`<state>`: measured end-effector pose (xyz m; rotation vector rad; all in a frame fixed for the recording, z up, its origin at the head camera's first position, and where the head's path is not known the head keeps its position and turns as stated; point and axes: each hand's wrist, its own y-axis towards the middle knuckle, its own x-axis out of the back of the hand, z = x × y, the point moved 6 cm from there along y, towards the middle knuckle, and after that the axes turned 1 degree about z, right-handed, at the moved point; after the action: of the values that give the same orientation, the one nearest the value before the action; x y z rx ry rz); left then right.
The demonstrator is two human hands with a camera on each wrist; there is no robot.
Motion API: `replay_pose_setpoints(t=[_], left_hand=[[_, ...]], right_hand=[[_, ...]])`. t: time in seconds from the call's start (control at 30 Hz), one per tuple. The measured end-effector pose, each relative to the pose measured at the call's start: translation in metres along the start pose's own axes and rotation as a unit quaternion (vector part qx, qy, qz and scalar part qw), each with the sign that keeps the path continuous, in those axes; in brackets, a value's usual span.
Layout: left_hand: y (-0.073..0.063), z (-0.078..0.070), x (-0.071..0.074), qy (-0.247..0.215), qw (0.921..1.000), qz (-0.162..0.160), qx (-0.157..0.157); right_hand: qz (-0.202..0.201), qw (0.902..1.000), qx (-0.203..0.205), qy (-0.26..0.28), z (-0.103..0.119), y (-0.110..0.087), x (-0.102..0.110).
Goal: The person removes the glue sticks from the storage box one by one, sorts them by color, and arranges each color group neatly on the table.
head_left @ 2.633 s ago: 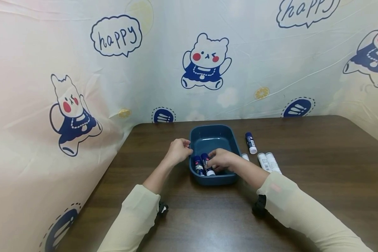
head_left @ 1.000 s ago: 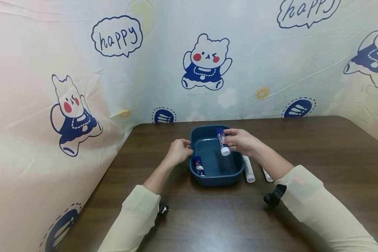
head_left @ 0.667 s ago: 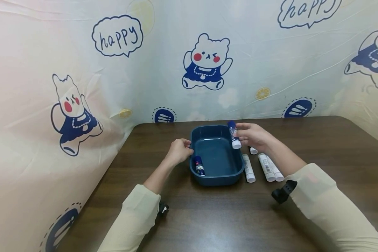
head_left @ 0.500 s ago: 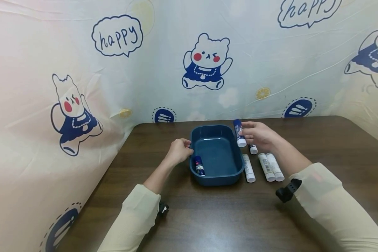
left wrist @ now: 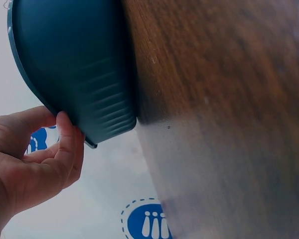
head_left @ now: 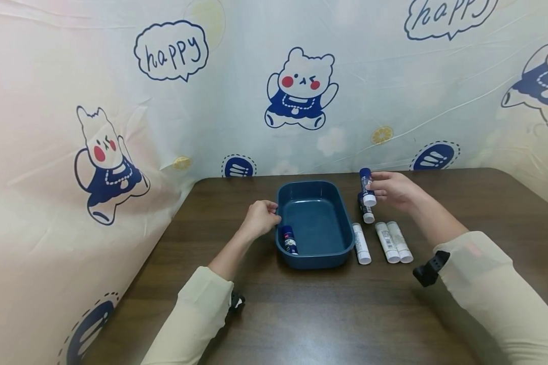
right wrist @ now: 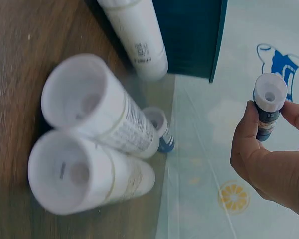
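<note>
Dark-blue tube (head_left: 368, 186), raised to the right of the teal bin (head_left: 312, 261): my right hand (head_left: 396, 190) pinches it by its sides, presumably for a sure hold. A second blue tube (head_left: 364, 209) lies near it. My left hand (head_left: 258, 219) pinches the bin's rim, probably to steady it; a third blue tube (head_left: 289, 240) sits inside. Three white tubes (head_left: 386, 242) lie on the wooden table (head_left: 310, 314), before a printed cloth backdrop (head_left: 237, 111).
</note>
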<state>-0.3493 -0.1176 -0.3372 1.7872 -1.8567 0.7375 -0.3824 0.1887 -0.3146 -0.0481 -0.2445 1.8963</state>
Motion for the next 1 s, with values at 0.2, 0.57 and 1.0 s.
replay_pose_setpoints(t=[0.2, 0.57, 1.0], left_hand=[[0.0, -0.001, 0.0, 0.004, 1.0, 0.0, -0.002], [0.0, 0.001, -0.001, -0.001, 0.9999, 0.007, 0.01], [0.002, 0.002, 0.0, -0.002, 0.9999, 0.006, 0.012]], right_hand=[[-0.013, 0.9998, -0.012, -0.005, -0.008, 0.004, 0.011], [-0.046, 0.9981, -0.031, -0.027, -0.027, 0.009, 0.023], [-0.063, 0.9939, -0.047, -0.077, -0.042, 0.016, 0.04]])
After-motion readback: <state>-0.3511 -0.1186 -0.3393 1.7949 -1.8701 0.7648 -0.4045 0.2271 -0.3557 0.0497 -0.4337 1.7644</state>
